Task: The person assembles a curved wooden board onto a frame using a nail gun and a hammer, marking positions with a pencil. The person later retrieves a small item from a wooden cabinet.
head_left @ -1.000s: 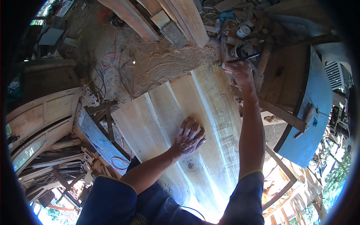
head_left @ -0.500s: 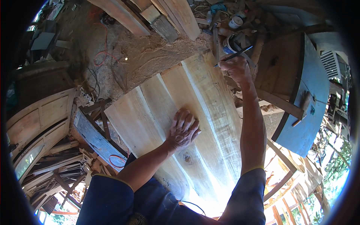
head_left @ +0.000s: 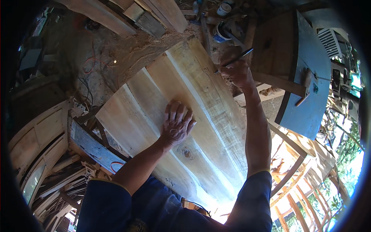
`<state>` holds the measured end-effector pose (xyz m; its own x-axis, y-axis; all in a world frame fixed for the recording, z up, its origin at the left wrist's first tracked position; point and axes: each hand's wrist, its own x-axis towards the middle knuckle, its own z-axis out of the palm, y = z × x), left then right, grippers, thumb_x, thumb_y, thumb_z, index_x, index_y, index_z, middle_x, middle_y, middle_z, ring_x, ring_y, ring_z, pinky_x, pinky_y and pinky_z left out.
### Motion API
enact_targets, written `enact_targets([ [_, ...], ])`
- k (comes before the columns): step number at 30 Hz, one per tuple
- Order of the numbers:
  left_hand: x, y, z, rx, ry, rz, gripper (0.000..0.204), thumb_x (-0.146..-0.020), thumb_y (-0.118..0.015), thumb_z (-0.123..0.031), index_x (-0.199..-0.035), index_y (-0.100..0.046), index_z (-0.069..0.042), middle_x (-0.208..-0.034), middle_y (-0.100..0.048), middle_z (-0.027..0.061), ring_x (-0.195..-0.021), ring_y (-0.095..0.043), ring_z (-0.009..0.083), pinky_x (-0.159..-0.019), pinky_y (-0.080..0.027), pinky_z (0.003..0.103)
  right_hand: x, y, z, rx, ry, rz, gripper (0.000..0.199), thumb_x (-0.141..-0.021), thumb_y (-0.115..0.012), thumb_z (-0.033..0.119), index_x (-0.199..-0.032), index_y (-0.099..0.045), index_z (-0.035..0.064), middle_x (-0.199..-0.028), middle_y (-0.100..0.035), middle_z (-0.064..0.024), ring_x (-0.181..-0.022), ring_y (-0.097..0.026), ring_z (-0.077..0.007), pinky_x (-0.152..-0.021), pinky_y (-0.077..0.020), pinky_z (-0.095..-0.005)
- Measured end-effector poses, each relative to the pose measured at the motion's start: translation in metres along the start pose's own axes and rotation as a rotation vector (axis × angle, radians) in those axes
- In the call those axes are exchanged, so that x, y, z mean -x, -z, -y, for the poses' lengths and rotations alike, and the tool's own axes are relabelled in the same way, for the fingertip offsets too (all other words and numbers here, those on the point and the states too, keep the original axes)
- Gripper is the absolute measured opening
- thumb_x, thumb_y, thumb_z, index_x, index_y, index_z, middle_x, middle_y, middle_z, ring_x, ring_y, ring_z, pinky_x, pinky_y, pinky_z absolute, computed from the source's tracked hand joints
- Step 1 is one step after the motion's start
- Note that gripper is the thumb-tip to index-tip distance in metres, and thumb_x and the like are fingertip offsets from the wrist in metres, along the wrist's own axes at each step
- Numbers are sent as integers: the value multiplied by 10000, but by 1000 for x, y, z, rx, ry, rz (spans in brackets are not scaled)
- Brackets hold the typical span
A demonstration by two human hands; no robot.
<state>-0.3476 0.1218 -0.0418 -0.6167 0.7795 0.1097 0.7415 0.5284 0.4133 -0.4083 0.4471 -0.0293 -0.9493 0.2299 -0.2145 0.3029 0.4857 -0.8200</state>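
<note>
Broad pale wooden slab [head_left: 185,116], made of several boards joined edge to edge, lying flat across the middle, long grain lines and one dark knot showing, near end washed out by sun glare. Blue painted wooden cabinet [head_left: 305,89] to the right, upright, paint worn, a wooden latch on its side. Curved wooden frames [head_left: 34,143] stacked at the left, partly cut off by the dark rim. Dirt floor [head_left: 96,62] beyond the slab, heaped with sawdust and crossed by thin red and black cords. Rough planks [head_left: 154,15] leaning at the top edge. Blue-painted board [head_left: 92,149] under the slab's left edge, chipped and dusty. Dark blue sleeves low in view, yellow-trimmed at the cuff. Left hand [head_left: 177,124] pressed flat on the slab's middle, fingers spread and released, gripping nothing. Right hand [head_left: 236,72] at the slab's far right edge, clenched round a thin dark pencil [head_left: 236,60], its tip aimed toward the wood; hard to tell whether the tip touches. Small tins [head_left: 223,19] and clutter past the slab's far end, too small and shaded to make out. Open workshop, bright daylight and green leaves at the lower right, timber trestles there blurred by glare.
</note>
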Motion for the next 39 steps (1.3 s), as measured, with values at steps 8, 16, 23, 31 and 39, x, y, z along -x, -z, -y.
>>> enact_targets([
  [8, 5, 4, -1, 38, -79, -18, 541, -841, -763, -313, -1270, -546, -64, -1313, -460, 231, -1300, -429, 428, -1085, -333, 649, 47, 11, -2, 15, -162, -29, 257, -764, -778, 238, -901, -774, 21, -808, -746, -151, -741, -717, -182, -713, -561, -335],
  [16, 63, -53, -127, 429, -353, 108, 463, -900, -712, -359, -1244, -590, -74, -1265, -542, 206, -1255, -508, 398, -1122, -330, 639, 109, 24, -14, 44, -65, -101, 251, -762, -771, 219, -901, -768, 10, -816, -749, -157, -759, -734, -208, -722, -566, -333],
  [23, 71, -85, -205, 411, -281, 23, 452, -871, -738, -356, -1176, -630, -40, -1258, -545, 194, -1258, -490, 395, -1141, -337, 598, 170, 36, -43, 81, -59, -133, 213, -768, -747, 209, -896, -781, 43, -804, -754, -123, -773, -742, -188, -727, -569, -321],
  [31, 71, -87, -212, 233, -285, 108, 487, -864, -729, -342, -1227, -574, -57, -1289, -503, 173, -1289, -442, 390, -1139, -320, 620, 232, 51, -73, 36, -39, -126, 206, -760, -743, 223, -874, -772, 54, -817, -749, -114, -763, -721, -193, -737, -559, -328],
  [39, 66, -82, -221, 194, -297, 65, 514, -852, -736, -273, -1275, -528, -68, -1279, -496, 180, -1252, -457, 401, -1103, -343, 625, 282, 64, -89, -8, -55, -214, 196, -762, -744, 203, -871, -739, 40, -800, -716, -145, -755, -700, -212, -739, -542, -360],
])
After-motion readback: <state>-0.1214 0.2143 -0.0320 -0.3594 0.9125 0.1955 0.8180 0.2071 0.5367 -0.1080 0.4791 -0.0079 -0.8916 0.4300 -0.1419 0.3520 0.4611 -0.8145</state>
